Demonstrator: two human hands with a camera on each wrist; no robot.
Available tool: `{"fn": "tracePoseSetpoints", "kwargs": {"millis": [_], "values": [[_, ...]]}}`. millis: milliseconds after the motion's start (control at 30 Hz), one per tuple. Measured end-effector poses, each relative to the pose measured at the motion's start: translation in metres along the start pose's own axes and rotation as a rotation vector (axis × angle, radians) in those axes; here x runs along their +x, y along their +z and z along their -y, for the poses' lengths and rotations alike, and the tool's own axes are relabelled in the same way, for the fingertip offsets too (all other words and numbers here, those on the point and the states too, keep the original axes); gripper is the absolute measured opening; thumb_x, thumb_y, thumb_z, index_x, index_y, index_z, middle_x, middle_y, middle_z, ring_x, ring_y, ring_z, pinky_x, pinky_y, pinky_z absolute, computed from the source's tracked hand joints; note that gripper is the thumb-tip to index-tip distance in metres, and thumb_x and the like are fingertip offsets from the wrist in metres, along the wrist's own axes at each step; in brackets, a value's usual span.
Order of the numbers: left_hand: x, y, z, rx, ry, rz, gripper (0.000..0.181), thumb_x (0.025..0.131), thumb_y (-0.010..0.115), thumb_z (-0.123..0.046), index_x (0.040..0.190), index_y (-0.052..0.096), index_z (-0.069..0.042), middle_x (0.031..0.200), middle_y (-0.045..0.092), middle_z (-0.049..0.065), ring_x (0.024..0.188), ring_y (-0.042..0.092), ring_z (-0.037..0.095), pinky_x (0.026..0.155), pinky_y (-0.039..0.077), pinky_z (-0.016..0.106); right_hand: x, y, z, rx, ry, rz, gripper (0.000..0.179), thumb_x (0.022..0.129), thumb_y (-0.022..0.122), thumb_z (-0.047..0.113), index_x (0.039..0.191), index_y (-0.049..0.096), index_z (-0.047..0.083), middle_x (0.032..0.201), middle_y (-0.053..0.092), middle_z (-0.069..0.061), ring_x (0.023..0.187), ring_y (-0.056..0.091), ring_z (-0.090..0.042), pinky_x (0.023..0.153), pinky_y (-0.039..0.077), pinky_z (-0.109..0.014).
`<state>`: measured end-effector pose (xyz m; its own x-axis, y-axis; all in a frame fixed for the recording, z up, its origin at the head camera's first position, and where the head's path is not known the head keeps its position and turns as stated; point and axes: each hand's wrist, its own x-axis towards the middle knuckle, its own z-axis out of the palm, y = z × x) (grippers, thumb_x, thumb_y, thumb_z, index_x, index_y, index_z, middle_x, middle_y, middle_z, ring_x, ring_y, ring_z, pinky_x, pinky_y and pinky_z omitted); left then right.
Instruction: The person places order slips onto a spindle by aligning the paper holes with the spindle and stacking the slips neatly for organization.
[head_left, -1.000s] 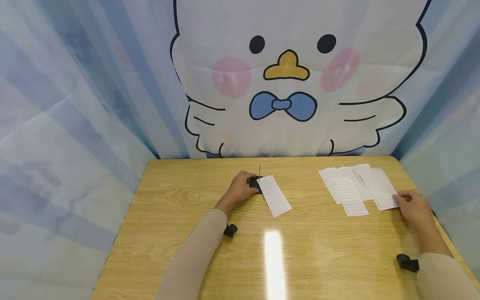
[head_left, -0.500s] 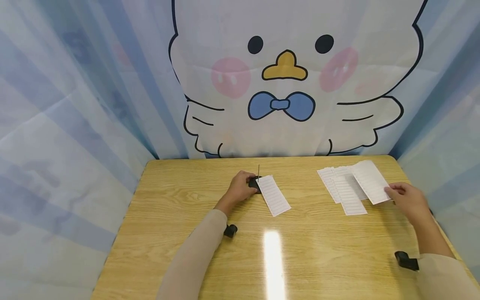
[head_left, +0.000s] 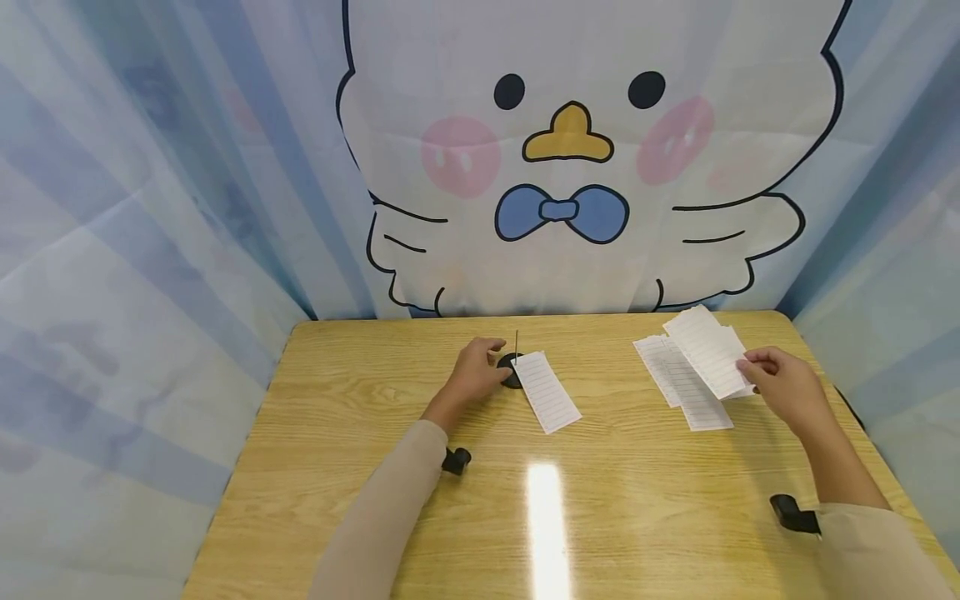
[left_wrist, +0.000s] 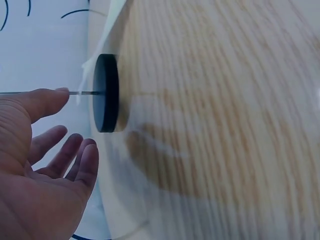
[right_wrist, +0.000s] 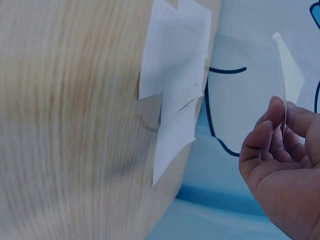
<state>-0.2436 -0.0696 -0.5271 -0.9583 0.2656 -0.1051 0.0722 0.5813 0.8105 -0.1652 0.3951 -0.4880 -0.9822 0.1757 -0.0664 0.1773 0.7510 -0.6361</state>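
A paper spike (head_left: 510,378), with a round black base and an upright metal rod, stands near the table's back edge. One lined paper slip (head_left: 549,395) has a corner at the rod and slants down to the right; whether it is pierced cannot be told. My left hand (head_left: 472,372) is beside the base, its fingers loosely bent and apart, the thumb close to the rod in the left wrist view. Between thumb and fingers my right hand (head_left: 787,387) pinches a lined slip (head_left: 703,352), raised above several overlapping slips (right_wrist: 175,60) on the table.
The wooden table (head_left: 375,508) ends at a cartoon-printed curtain (head_left: 570,275) behind, with more curtain at both sides. A black camera mount (head_left: 456,461) sits at the left wrist, another camera mount (head_left: 793,515) at the right.
My right hand has lifted a slip off the right-hand group and carried it up and leftward. My left hand has loosened from the spike's base and drawn slightly back.
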Motion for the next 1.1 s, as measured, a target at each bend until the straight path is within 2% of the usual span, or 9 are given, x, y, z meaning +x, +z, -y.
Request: {"fn": "tracePoseSetpoints", "kwargs": {"millis": [233,467,633,800,933,1100], "values": [[-0.005,-0.013,-0.009,-0.072,0.022,-0.036,0.053,0.099,0.07,-0.019,0.149,0.055,-0.009,0.146,0.054,0.012,0.128,0.056,0.033,0.093,0.057,0.045,-0.001,0.007,0.023,0.054,-0.027,-0.016,0.053,0.108,0.052,0.043,0.13,0.058,-0.005,0.115,0.066,-0.024,0.083,0.063,-0.015,0.063,0.051,-0.019],[-0.008,-0.03,-0.027,-0.062,0.132,-0.101,0.046,0.1,0.07,-0.022,0.143,0.06,-0.008,0.139,0.06,0.015,0.124,0.059,0.034,0.1,0.055,0.044,-0.003,0.015,0.047,0.09,-0.046,-0.025,0.049,0.108,0.053,0.041,0.127,0.059,-0.003,0.109,0.067,-0.018,0.082,0.06,-0.014,0.063,0.051,-0.019],[-0.012,-0.04,-0.042,-0.101,0.184,-0.138,0.041,0.101,0.069,-0.022,0.138,0.063,-0.007,0.135,0.063,0.015,0.123,0.061,0.035,0.101,0.054,0.043,-0.005,0.021,0.067,0.121,-0.076,-0.032,0.044,0.107,0.055,0.04,0.124,0.062,-0.001,0.102,0.068,-0.012,0.081,0.06,-0.014,0.064,0.052,-0.023],[-0.016,-0.048,-0.059,-0.111,0.221,-0.172,0.039,0.101,0.068,-0.022,0.138,0.064,-0.007,0.133,0.066,0.012,0.119,0.063,0.029,0.1,0.056,0.041,-0.007,0.025,0.088,0.142,-0.118,-0.048,0.045,0.107,0.056,0.041,0.123,0.064,0.0,0.102,0.067,-0.011,0.08,0.06,-0.011,0.064,0.05,-0.019],[-0.017,-0.049,-0.073,-0.105,0.244,-0.168,0.039,0.102,0.067,-0.022,0.138,0.064,-0.008,0.131,0.068,0.013,0.115,0.064,0.025,0.097,0.056,0.041,-0.01,0.029,0.102,0.166,-0.146,-0.058,0.045,0.106,0.057,0.041,0.123,0.064,0.001,0.102,0.067,-0.01,0.079,0.06,-0.007,0.064,0.05,-0.019],[-0.015,-0.048,-0.09,-0.115,0.282,-0.144,0.037,0.103,0.066,-0.022,0.137,0.064,-0.008,0.127,0.069,0.013,0.114,0.065,0.024,0.098,0.056,0.041,-0.011,0.035,0.116,0.193,-0.185,-0.042,0.043,0.106,0.057,0.041,0.121,0.065,0.002,0.1,0.068,-0.008,0.08,0.061,-0.01,0.064,0.05,-0.02]]}}
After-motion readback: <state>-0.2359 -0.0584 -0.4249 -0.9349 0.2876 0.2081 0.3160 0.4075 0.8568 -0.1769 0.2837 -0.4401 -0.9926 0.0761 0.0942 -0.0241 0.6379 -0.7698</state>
